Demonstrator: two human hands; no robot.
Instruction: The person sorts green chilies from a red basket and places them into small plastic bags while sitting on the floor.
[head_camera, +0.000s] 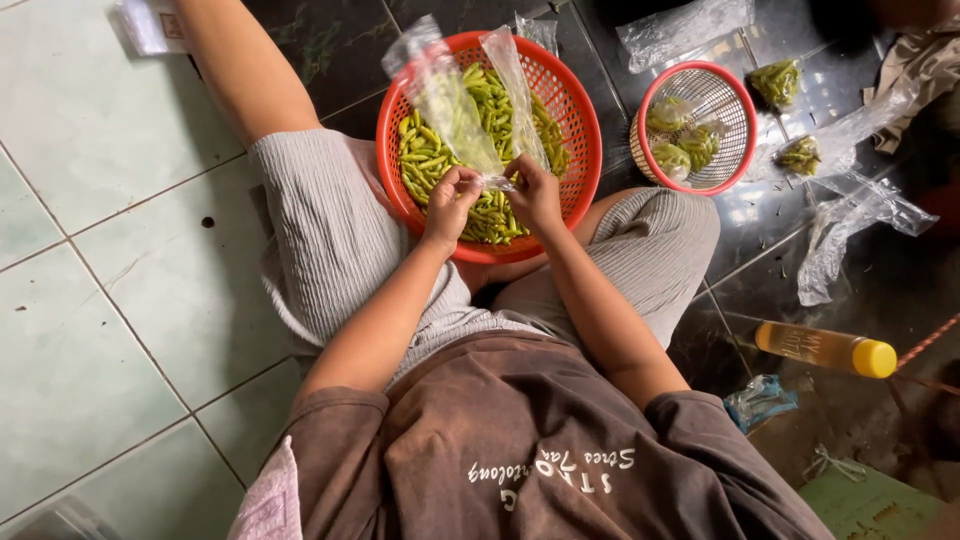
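I sit on the floor with a red plastic basket (580, 120) between my legs, full of small green chillies (495, 105). My left hand (450, 200) and my right hand (533, 192) meet over the basket's near side. Both pinch the lower end of clear plastic bags (450, 95) that stand up over the chillies. One bag is in front of my left hand, a second narrower one (512, 80) rises from my right hand. Whether the bags hold chillies I cannot tell.
A smaller red-rimmed basket (738, 95) to the right holds filled bags of chillies (685, 150). More bagged chillies (778, 80) and empty clear bags (850, 215) lie on the dark tiles. A yellow-capped bottle (825, 348) lies at right. Pale green tiles (100, 300) stretch left.
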